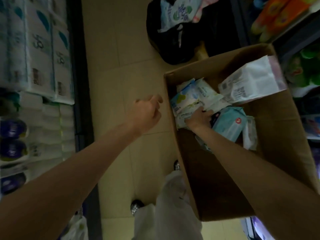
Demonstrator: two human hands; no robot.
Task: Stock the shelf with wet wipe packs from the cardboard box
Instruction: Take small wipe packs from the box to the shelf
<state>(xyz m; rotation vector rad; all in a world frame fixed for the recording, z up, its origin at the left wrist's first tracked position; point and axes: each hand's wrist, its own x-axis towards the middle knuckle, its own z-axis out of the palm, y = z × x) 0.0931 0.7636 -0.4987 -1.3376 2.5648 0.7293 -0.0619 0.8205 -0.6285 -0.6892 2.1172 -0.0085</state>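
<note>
A large open cardboard box (280,144) stands on the floor at the right, with several wet wipe packs inside. My right hand (199,118) reaches into it, its fingers curled round a white and blue wet wipe pack (185,103). A pale blue pack (228,122) lies just right of that hand, and a big white pack (251,85) leans on the box's far wall. My left hand (147,113) hovers over the floor left of the box, fingers loosely curled, holding nothing. The shelf (34,66) on the left holds white packs.
A black bag (173,45) with packs in it sits on the tiled floor beyond the box. Shelves with colourful goods (284,18) run along the right. My legs in light trousers (169,205) stand beside the box. Floor tiles (112,66) lie between the two shelves.
</note>
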